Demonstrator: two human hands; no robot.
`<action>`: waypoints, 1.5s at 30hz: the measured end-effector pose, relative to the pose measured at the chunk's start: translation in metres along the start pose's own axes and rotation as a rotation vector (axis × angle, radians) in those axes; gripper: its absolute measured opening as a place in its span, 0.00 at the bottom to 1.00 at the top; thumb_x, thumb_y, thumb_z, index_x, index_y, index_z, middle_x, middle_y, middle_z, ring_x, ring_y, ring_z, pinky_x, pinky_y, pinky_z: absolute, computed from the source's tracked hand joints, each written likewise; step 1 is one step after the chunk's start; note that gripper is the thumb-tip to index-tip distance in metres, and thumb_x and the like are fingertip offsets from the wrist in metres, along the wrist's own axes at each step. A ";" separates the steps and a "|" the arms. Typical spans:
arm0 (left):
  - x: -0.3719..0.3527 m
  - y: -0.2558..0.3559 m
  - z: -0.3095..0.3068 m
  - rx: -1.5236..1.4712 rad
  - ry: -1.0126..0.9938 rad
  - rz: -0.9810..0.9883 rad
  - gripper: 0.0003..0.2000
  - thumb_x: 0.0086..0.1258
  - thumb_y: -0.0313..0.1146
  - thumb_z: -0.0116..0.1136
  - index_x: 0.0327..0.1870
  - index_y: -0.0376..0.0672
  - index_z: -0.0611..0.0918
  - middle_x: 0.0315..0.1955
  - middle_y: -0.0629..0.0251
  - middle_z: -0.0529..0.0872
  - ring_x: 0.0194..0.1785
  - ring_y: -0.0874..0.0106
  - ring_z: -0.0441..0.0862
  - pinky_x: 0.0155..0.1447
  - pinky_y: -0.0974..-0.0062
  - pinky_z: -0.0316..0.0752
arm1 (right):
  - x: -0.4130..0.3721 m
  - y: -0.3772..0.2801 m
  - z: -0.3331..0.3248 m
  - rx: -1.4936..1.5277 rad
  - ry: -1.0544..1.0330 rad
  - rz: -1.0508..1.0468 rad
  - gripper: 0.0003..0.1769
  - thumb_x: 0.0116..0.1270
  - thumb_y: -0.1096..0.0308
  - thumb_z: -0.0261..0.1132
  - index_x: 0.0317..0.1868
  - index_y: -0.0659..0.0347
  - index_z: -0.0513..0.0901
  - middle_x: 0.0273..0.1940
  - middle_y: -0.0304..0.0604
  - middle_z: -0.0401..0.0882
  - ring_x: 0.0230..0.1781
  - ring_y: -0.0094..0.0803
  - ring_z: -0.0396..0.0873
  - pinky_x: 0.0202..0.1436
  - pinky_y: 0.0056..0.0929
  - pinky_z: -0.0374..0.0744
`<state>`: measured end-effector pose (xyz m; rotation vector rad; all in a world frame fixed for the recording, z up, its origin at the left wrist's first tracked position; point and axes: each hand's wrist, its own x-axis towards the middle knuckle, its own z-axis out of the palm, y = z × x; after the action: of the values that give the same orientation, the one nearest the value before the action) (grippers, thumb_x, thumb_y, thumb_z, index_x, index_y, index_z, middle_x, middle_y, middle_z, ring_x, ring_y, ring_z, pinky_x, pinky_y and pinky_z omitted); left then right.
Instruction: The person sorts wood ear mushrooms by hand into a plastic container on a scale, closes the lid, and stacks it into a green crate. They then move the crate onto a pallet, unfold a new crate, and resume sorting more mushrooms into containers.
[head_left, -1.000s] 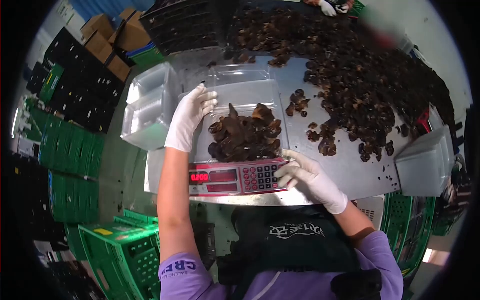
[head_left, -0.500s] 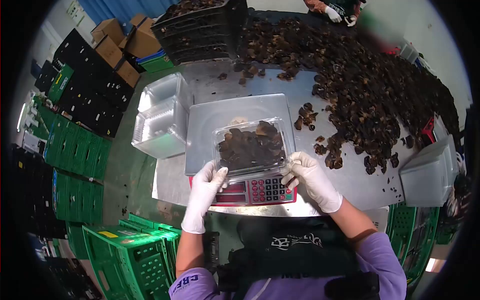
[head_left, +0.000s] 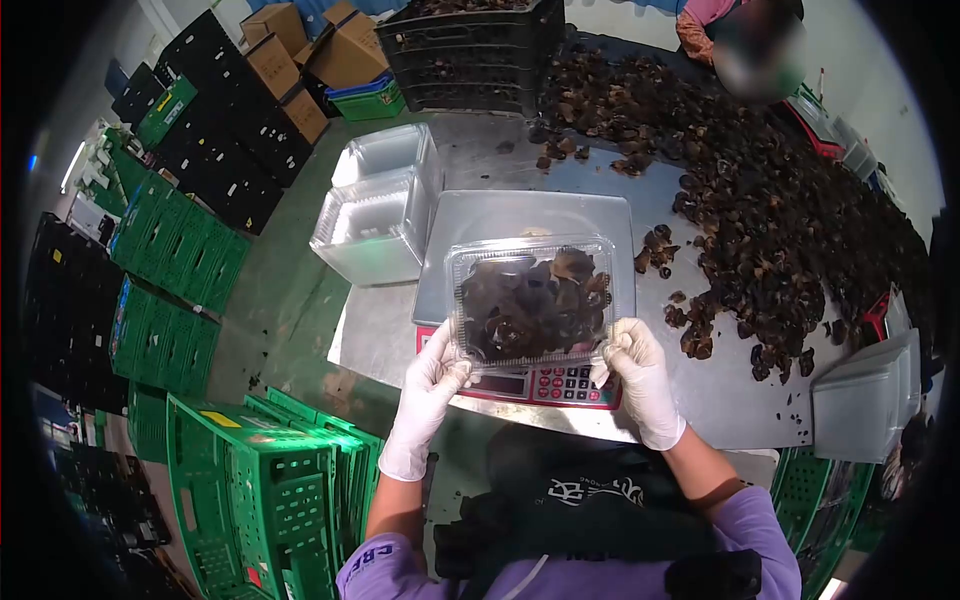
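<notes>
One dark apron (head_left: 560, 510) with white lettering is nearest, at 6 o'clock, counting from the clear lidded box (head_left: 535, 305) in the middle. At 8 o'clock, low beside the table, stand green crates (head_left: 245, 470).

Both hands wear white gloves. The left hand (head_left: 430, 375), at 8 o'clock, pinches the near left corner of the clear lidded box between thumb and bent fingers. The right hand (head_left: 635, 365), at 4 o'clock, has its fingers drawn together, pinching the near right corner. Dark brown, crinkled pieces fill the box, and glare crosses its lid. The box is over the scale (head_left: 575, 385), whose red front and keys show at 5 o'clock; I cannot tell whether its base touches the plate.

Grey-white containers (head_left: 860, 395) sit between 3 and 4 o'clock, at the edge of the metal table (head_left: 745, 395). A small clump of pieces (head_left: 655, 250) lies at 2 o'clock, with a large dark heap (head_left: 790, 230) beyond it. Clear trays (head_left: 375, 240) are stacked at 10 o'clock.

Farther off, black crates (head_left: 465, 65) rise at 11 o'clock, and at 1 o'clock another person's patterned sleeve (head_left: 695, 35) shows behind the heap.
</notes>
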<state>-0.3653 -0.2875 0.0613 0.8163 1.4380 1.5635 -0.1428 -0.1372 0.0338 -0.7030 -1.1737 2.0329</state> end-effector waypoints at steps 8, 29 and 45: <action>0.034 -0.030 -0.005 -0.085 -0.034 0.003 0.33 0.79 0.57 0.38 0.66 0.32 0.70 0.29 0.65 0.81 0.31 0.76 0.77 0.37 0.80 0.71 | 0.005 -0.009 -0.010 -0.066 0.012 -0.044 0.10 0.76 0.65 0.56 0.51 0.60 0.72 0.33 0.39 0.79 0.29 0.22 0.79 0.33 0.16 0.77; 0.108 0.043 0.034 0.756 0.294 0.430 0.05 0.57 0.21 0.65 0.28 0.39 0.80 0.25 0.73 0.75 0.27 0.82 0.72 0.35 0.83 0.69 | -0.014 -0.005 -0.026 -0.017 0.177 -0.011 0.13 0.76 0.72 0.53 0.57 0.64 0.74 0.35 0.40 0.80 0.30 0.21 0.78 0.34 0.16 0.74; 0.137 0.027 0.018 0.396 0.369 0.294 0.23 0.69 0.27 0.57 0.65 0.32 0.71 0.53 0.57 0.81 0.49 0.72 0.80 0.59 0.75 0.75 | -0.026 0.005 -0.035 0.004 0.119 -0.002 0.22 0.73 0.72 0.54 0.66 0.68 0.67 0.42 0.46 0.82 0.34 0.26 0.82 0.38 0.19 0.79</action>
<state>-0.4137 -0.1563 0.0799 1.0443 2.0122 1.7389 -0.1026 -0.1405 0.0164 -0.8086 -1.1018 1.9624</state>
